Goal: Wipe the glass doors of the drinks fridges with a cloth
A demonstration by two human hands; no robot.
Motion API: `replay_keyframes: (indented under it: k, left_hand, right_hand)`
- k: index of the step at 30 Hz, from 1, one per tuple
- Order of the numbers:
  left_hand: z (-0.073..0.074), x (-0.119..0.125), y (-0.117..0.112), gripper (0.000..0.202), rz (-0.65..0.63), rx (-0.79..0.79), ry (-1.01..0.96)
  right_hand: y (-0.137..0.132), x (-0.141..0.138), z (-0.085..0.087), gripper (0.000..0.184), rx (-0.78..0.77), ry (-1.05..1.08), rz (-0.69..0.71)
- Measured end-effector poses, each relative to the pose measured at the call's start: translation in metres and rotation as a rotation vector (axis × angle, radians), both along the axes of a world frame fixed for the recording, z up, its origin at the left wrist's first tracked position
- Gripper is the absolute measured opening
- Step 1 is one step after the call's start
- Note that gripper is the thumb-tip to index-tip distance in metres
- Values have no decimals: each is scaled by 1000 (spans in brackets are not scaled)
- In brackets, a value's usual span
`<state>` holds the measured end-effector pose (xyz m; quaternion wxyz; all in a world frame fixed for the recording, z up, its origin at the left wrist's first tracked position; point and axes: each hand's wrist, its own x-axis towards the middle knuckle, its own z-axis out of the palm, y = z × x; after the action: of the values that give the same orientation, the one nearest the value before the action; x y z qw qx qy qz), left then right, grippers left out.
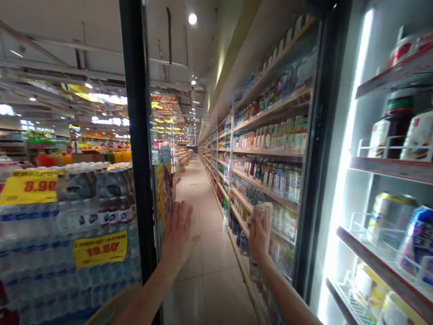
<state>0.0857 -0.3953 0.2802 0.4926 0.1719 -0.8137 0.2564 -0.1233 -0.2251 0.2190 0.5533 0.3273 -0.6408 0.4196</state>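
I face a glass cooler door (pixel 216 135) with a black frame, swung open, and see the shop aisle through it. My left hand (pixel 178 234) lies flat on the glass near the door's left frame edge (pixel 137 135), fingers stretched upward. My right hand (pixel 260 237) is closed on a pale cloth (pixel 264 211) and presses it against the glass near the door's right frame edge (pixel 309 180).
To the right the lit cooler (pixel 341 180) stands open, with wire shelves of cans (pixel 389 212) and bottles (pixel 394 122). Stacked water-bottle packs with yellow price signs (pixel 100 248) stand at left. A long tiled aisle (pixel 199 203) with drink shelves (pixel 270 180) runs ahead.
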Motion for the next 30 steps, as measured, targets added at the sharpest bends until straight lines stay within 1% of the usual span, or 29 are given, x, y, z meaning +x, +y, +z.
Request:
replay_keyframes:
  k: [2, 3, 4, 5, 6, 8, 9, 10, 11, 12, 15, 16, 17, 18, 19, 21, 23, 24, 25, 28, 29, 30]
  left_hand:
    - [0, -2, -1, 96, -1, 14, 3]
    - [0, -3, -1, 96, 0, 19, 3]
    - [0, -3, -1, 95, 3, 23, 5]
    - [-1, -4, -1, 94, 6, 26, 5]
    - [-1, -4, -2, 94, 7, 25, 4]
    - [-2, -5, -3, 92, 3, 17, 9]
    - [-2, -5, -4, 91, 2, 16, 11]
    - [-3, -5, -4, 91, 1, 16, 11]
    - [-3, -6, -5, 90, -1, 14, 13]
    - [-3, -6, -6, 90, -3, 10, 17]
    - [-3, -5, -7, 91, -11, 6, 24]
    - [-2, -5, -7, 91, -15, 6, 26]
    - [-2, -5, -6, 91, -22, 5, 31]
    - [-2, -5, -6, 91, -30, 5, 36]
    - [-2, -4, -6, 91, -41, 2, 42]
    - [-2, -5, -6, 89, -64, 2, 54]
    - [-2, -6, -6, 87, -84, 2, 62]
    - [-2, -6, -7, 86, -93, 0, 67]
    - [-2, -7, -8, 86, -102, -5, 75]
    - [-2, -9, -10, 86, -118, -17, 86]
    - [-2, -9, -11, 86, -116, -15, 88]
    - [-2, -10, -11, 86, -113, -10, 88]
  right_hand:
    - [-16, 21, -2, 52, 208, 112, 107]
    - [-20, 27, -3, 54, 310, 166, 147]
    - [-21, 28, -4, 55, 372, 209, 162]
    - [-17, 25, -5, 56, 388, 227, 152]
    - [-11, 18, -5, 56, 347, 214, 120]
    - [0, 3, -1, 53, 161, 111, 27]
    - [3, -2, 2, 52, 71, 53, -10]
    - [2, -2, 5, 52, 15, 10, -29]
    - [-2, 1, 8, 51, 5, -5, -22]
    - [-9, 8, 11, 50, 39, 15, 7]
    - [-26, 28, 16, 49, 260, 170, 124]
    - [-26, 28, 17, 49, 306, 210, 140]
    - [-22, 23, 18, 49, 321, 232, 135]
    - [-15, 15, 19, 50, 306, 228, 111]
    - [-5, 4, 21, 50, 258, 193, 71]
    - [12, -17, 24, 52, 88, 63, -24]
    - [18, -26, 27, 54, -62, -37, -73]
    - [16, -25, 26, 55, -82, -38, -65]
    - [11, -22, 25, 55, -46, -3, -34]
    - [3, -16, 17, 54, 249, 177, 93]
    - [6, -20, 15, 52, 302, 199, 106]
    - [13, -27, 14, 50, 306, 188, 96]
